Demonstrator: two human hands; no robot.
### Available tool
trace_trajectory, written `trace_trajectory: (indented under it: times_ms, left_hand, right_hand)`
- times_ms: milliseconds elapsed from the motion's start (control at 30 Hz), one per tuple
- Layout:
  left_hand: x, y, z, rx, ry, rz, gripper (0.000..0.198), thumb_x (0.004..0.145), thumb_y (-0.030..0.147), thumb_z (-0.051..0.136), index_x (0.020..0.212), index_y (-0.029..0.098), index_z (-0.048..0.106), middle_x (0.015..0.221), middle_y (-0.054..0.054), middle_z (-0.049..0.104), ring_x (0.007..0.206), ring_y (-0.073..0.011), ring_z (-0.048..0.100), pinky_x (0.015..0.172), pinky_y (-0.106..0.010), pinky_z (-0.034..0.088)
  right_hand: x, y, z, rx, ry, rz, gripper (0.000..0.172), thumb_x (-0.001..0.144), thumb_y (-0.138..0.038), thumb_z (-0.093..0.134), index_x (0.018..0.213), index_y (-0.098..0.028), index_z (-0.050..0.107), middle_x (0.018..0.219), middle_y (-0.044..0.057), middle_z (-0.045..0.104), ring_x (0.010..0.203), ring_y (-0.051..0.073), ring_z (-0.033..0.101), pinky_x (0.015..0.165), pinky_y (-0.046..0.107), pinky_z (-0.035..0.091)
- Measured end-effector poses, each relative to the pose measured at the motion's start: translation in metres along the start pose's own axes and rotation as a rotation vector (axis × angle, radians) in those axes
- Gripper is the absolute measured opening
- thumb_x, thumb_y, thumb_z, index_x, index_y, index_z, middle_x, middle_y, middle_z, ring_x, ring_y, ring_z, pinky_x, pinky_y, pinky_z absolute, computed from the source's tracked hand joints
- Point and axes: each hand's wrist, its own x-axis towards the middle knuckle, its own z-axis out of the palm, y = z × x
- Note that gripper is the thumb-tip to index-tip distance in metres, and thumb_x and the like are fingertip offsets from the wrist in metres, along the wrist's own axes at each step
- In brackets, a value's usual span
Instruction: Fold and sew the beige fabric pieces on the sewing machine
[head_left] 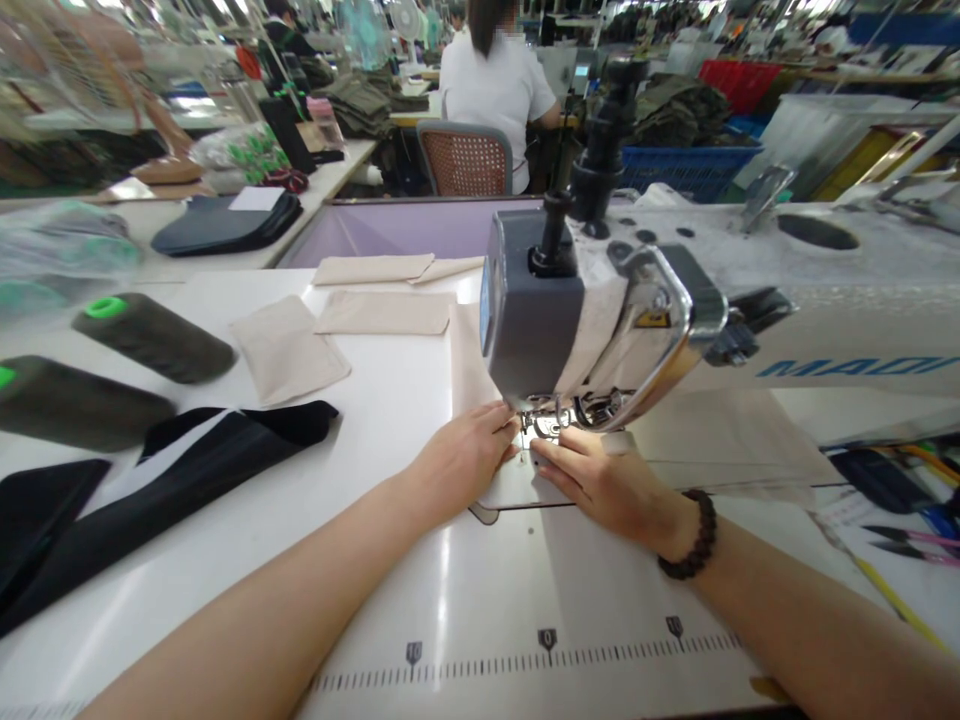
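Lying just beyond the hands (466,455) (619,490), beige fabric (471,350) reaches the left one.

Table (390,420): sewing machine (750,305), right of centre | left hand (466,455), right hand (604,478): flanking needle area (534,428) beneath machine head (532,320) | fabric pieces (386,313): left of machine, toward far edge | two thread cones (161,340): farther left | printed scale (622,653): near edge | chair (471,158), basket (690,172): beyond table, cloth (679,112) heaped in basket

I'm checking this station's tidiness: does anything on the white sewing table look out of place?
Mildly: two dark grey, green-ended thread spools lie sideways on the white tabletop, at left, which seems odd because they could roll. I see no spill or damage.
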Motion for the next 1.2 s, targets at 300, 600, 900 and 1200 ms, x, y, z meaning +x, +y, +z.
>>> trace_trajectory:
  times_ms: [300,600,900,1200]
  left_hand:
    - [-0.001,0.001,-0.002,0.029,-0.024,-0.014,0.012,0.086,0.019,0.05,0.085,0.011,0.058,0.087,-0.007,0.057,0.084,-0.0202,0.054,0.079,-0.034,0.047]
    - [-0.018,0.037,-0.013,0.03,-0.142,0.06,0.023,0.087,0.03,0.049,0.081,0.011,0.06,0.078,-0.008,0.055,0.079,-0.0209,0.051,0.072,-0.033,0.047]
    - [-0.02,0.041,-0.015,0.051,-0.314,0.164,0.016,0.085,0.015,0.048,0.071,0.014,0.057,0.076,-0.006,0.055,0.077,-0.0197,0.051,0.067,-0.03,0.046]
    - [-0.017,0.041,-0.022,0.032,-0.345,0.077,0.012,0.08,0.007,0.049,0.083,0.011,0.06,0.085,-0.009,0.058,0.084,-0.0217,0.054,0.073,-0.032,0.048]
  right_hand:
    - [-0.002,0.003,0.0,0.068,-0.025,0.022,0.022,0.089,-0.023,0.044,0.1,-0.016,0.061,0.077,0.006,0.059,0.072,0.016,0.055,0.064,0.025,0.041]
    - [-0.006,0.004,-0.006,0.122,0.018,-0.181,0.037,0.095,-0.028,0.03,0.092,-0.013,0.063,0.069,0.005,0.058,0.063,0.013,0.052,0.057,0.024,0.037]
    - [-0.012,-0.001,-0.013,0.065,-0.03,-0.385,0.041,0.096,-0.031,0.03,0.079,-0.015,0.064,0.058,0.001,0.05,0.053,0.013,0.044,0.05,0.029,0.027]
    - [-0.011,-0.003,-0.006,-0.009,-0.038,-0.337,0.035,0.095,-0.029,0.034,0.083,-0.015,0.063,0.059,0.001,0.051,0.054,0.013,0.046,0.051,0.029,0.029]
